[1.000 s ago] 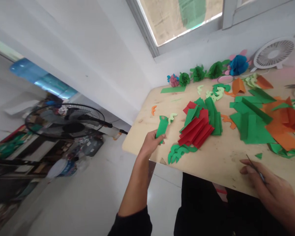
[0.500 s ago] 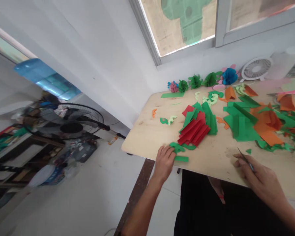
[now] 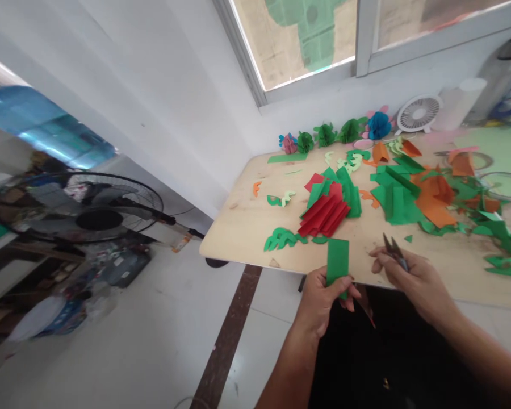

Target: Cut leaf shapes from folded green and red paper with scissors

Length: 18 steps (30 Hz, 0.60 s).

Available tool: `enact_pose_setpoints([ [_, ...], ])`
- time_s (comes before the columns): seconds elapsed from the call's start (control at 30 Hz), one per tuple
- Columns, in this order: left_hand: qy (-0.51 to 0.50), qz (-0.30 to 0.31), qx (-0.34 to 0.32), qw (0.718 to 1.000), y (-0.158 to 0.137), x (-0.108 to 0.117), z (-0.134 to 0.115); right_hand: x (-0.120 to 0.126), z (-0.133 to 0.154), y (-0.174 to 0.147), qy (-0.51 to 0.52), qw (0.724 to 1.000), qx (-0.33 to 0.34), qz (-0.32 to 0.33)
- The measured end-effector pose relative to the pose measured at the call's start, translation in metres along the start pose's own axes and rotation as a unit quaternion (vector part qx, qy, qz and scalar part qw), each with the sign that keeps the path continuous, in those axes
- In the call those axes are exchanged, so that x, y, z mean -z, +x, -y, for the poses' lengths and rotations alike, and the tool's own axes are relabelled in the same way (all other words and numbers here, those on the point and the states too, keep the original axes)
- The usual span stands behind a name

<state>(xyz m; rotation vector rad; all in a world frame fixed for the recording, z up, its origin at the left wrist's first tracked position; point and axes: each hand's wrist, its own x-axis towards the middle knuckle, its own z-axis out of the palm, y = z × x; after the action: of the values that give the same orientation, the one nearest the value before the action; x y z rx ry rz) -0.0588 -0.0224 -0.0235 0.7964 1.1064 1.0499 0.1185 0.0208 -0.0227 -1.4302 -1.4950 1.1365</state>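
So the red folded papers sit in a fanned stack on the wooden table, and pretty much everything else is spread around them. Closer to the person than that red stack, right at the table's near edge, the left hand has a green paper strip pinched between thumb and fingers, standing up toward the stack.

The right hand is off to the near right of the red stack, fingers curled around a pair of scissors. The blades poke out slightly parted, well apart from the strip; the handles are mostly hidden in the grip, and can't tell if that hand rests on the wood.

Just left of the red stack, on the near side, there's a heap of wavy green cutouts. Farther left and back is a little orange cutout. Touching the red stack from behind are green folded papers. Way behind it, along the wall, there's a row of paper flowers, including a blue flower near a small white fan. To its right, loose orange paper.
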Motion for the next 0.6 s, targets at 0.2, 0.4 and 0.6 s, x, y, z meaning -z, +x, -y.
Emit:
enact_pose_setpoints([
  [0.2,0.006,0.061,0.055,0.997,-0.006,-0.009,0.005,-0.016,0.013,-0.01,0.175,0.981,-0.085,0.021],
  [0.4,0.033,-0.009,0.027,0.999,-0.016,0.002,0.006,-0.016,0.008,-0.021,0.201,0.974,-0.108,-0.009],
  [0.6,0.032,-0.066,-0.019,0.997,-0.023,0.005,0.007,-0.009,0.01,-0.028,0.146,0.984,-0.096,0.029],
])
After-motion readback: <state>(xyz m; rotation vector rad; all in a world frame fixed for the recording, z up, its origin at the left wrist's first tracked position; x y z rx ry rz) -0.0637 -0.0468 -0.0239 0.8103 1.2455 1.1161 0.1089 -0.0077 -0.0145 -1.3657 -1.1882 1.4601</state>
